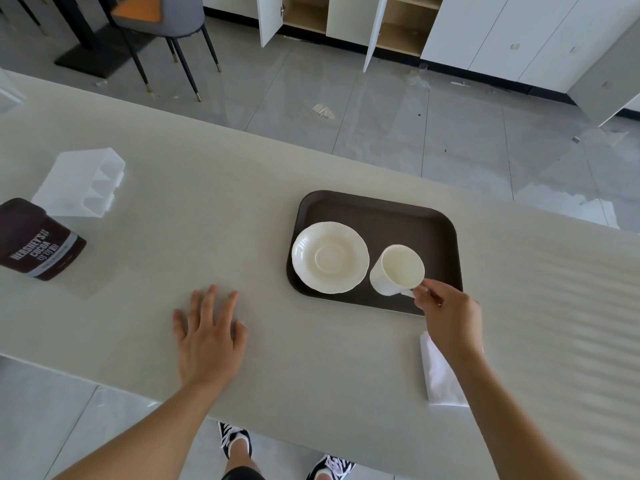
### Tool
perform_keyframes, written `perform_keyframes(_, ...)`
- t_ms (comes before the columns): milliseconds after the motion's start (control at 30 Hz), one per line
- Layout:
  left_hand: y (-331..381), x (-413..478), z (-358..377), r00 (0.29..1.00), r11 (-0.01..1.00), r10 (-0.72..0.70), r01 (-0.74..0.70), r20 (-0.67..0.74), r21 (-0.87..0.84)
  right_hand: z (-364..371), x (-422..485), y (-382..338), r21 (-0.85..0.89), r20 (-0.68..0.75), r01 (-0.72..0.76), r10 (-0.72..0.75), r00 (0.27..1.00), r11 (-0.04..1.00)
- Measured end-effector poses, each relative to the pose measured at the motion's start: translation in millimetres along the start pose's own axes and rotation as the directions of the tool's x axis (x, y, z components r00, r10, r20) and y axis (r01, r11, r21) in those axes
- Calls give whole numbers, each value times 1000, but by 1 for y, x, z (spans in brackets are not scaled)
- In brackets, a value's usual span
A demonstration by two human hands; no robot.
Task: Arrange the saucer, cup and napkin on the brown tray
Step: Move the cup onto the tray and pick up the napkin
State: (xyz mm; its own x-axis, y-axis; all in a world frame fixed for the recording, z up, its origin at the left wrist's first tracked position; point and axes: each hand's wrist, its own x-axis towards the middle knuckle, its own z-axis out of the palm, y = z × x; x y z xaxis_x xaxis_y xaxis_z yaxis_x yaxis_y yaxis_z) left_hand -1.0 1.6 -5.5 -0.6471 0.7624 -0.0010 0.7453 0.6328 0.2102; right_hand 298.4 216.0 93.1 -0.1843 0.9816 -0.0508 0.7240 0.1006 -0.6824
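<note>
A brown tray lies on the pale table to the right of centre. On its left half rests a cream saucer, empty. A white cup is tilted over the tray's near right part, just right of the saucer, and my right hand pinches its handle. A folded white napkin lies on the table near the front edge, partly under my right forearm. My left hand rests flat on the table with fingers spread, well left of the tray.
A dark Hershey's cocoa can lies at the far left, with a translucent plastic organiser behind it. The table's near edge runs just below my left hand. Beyond the table are grey floor tiles, a chair and open white cabinets.
</note>
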Motion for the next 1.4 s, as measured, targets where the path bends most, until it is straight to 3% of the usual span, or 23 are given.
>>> perform_keyframes(233, 1, 0, 0, 1000, 1000, -6, 6, 15, 10, 19, 21, 1, 32, -70, -85, 87, 994, 996)
perform_keyframes(700, -3, 1, 4, 1000, 1000, -6, 6, 3, 24, 43, 16, 5, 58, -149, -113, 121, 981, 992)
perform_keyframes(1100, -2, 1, 3, 1000, 1000, -6, 5, 12, 14, 21, 1, 20, 110, -103, -185, 197, 975, 977)
perform_keyframes(1400, -3, 1, 4, 1000, 1000, -7, 7, 0, 14, -10, -24, 44, 6, -146, -207, 205, 968, 978)
